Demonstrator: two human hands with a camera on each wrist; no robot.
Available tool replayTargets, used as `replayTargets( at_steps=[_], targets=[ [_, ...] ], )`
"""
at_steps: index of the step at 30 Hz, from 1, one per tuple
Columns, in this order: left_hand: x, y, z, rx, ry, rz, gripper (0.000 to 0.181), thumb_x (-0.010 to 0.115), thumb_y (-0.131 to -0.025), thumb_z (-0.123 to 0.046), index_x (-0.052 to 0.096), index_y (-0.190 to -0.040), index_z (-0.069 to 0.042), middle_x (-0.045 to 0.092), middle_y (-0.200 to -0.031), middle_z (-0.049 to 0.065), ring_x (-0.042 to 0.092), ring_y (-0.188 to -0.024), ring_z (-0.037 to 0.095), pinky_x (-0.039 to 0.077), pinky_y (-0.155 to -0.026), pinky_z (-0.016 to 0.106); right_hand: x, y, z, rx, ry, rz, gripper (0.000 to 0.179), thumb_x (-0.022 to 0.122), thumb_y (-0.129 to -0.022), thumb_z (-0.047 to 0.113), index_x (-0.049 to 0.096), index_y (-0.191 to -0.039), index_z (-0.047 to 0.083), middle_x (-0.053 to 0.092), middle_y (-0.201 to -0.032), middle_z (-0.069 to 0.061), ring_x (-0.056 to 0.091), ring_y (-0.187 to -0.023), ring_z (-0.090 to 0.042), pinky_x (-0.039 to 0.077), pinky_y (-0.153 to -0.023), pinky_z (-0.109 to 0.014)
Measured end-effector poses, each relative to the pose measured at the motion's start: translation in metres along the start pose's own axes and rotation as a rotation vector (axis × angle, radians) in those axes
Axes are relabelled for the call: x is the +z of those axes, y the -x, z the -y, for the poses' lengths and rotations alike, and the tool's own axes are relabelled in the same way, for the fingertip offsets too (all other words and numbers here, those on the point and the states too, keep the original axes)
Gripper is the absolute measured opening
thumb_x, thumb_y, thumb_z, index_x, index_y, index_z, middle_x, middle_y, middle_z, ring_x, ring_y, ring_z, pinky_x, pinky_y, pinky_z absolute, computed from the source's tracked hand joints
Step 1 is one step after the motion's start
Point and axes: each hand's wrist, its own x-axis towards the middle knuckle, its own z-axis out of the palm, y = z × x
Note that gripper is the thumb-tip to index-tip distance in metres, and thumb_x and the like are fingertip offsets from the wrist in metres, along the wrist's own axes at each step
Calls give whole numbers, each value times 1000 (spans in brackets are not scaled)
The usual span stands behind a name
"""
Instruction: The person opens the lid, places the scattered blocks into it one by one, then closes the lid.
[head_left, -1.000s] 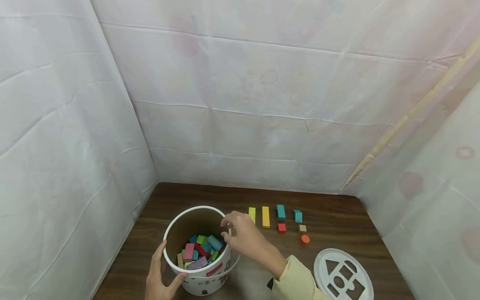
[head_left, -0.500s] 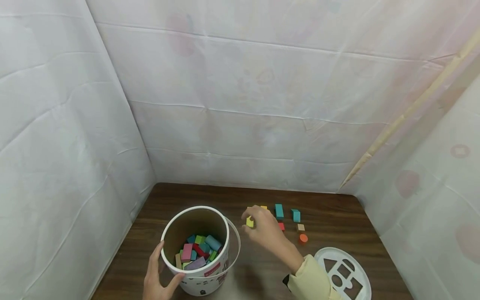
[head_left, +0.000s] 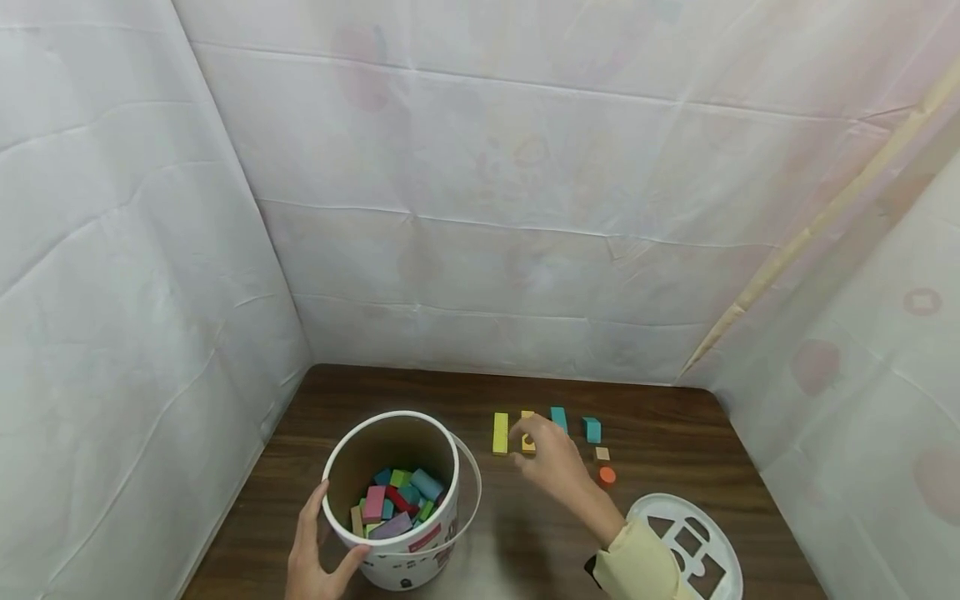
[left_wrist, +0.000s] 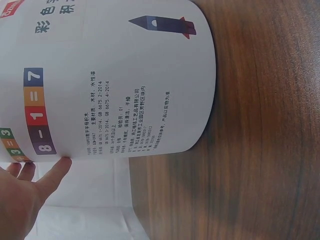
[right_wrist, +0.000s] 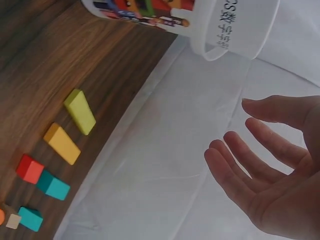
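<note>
White bucket (head_left: pixel 408 570), part-filled with coloured blocks (head_left: pixel 374 504), standing at lower centre of the frame. The left hand (head_left: pixel 313 557), lower left, touches its side, fingers extended. Right of centre, the right hand (head_left: pixel 553 460) hovers, loosely open, near a lime block (head_left: pixel 500 433). A cut-out white lid (head_left: pixel 727 546) lies lower right on a wooden table (head_left: pixel 435 383).
</note>
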Motion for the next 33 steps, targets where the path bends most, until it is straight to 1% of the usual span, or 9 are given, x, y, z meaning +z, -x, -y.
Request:
replayTargets(
  at_steps=[3,8,13,19,22,24,27,31,33],
  targets=[
    [0,0,0,-2,-4,4,97,81,-76,-20,19,-151,-26,29,-146,18,36,-126,46,47,-89,68,1,3,-8,30,5,-10,22,79,-73,5,68,-90,13,63,-90,0,60,-80,-20,54,-60,-27],
    [0,0,-1,1,0,0,97,81,-76,-18,20,-151,-25,29,-146,18,36,-126,45,46,-89,69,3,7,-25,88,17,-25,24,79,-71,2,68,-88,13,62,-87,2,54,-72,-14,48,-53,-23],
    [0,1,1,31,-5,1,97,80,-77,-20,18,-151,-24,29,-145,18,36,-125,46,48,-89,67,5,11,-42,118,-6,-56,24,80,-70,-1,67,-84,13,61,-82,2,52,-70,-12,50,-55,-23],
    [5,-1,24,16,-4,44,100,79,-78,-24,12,-152,-29,23,-151,3,33,-132,35,48,-99,55,7,16,-61,143,7,-62,23,79,-69,-1,66,-82,13,62,-83,-2,55,-73,-13,53,-58,-26],
    [8,-3,39,3,2,53,101,80,-77,-25,12,-152,-30,22,-152,0,32,-134,34,47,-99,56,7,19,-68,177,17,-51,21,79,-70,0,67,-83,12,61,-81,-1,55,-72,-15,53,-56,-27],
    [9,-3,41,11,0,54,101,79,-77,-25,11,-153,-30,22,-152,2,31,-133,37,47,-97,59,6,20,-71,193,16,-48,20,79,-71,0,67,-84,10,61,-82,-2,55,-72,-17,52,-56,-27],
    [7,-2,32,10,-9,47,100,78,-79,-26,11,-152,-32,22,-152,2,32,-132,37,47,-97,59,6,21,-77,218,4,-52,19,78,-71,0,68,-84,8,62,-83,-4,56,-73,-20,52,-56,-28],
    [2,1,9,38,-22,18,98,78,-79,-26,14,-152,-28,26,-149,7,35,-129,39,49,-92,61,6,22,-84,257,1,-61,18,78,-71,0,68,-84,7,63,-81,-4,57,-74,-21,53,-57,-29],
    [0,1,2,48,-20,13,96,79,-78,-26,16,-152,-25,28,-147,12,36,-127,42,50,-90,63,7,23,-89,276,2,-68,18,78,-71,0,67,-83,8,63,-80,-3,57,-74,-20,54,-59,-31]
  ],
)
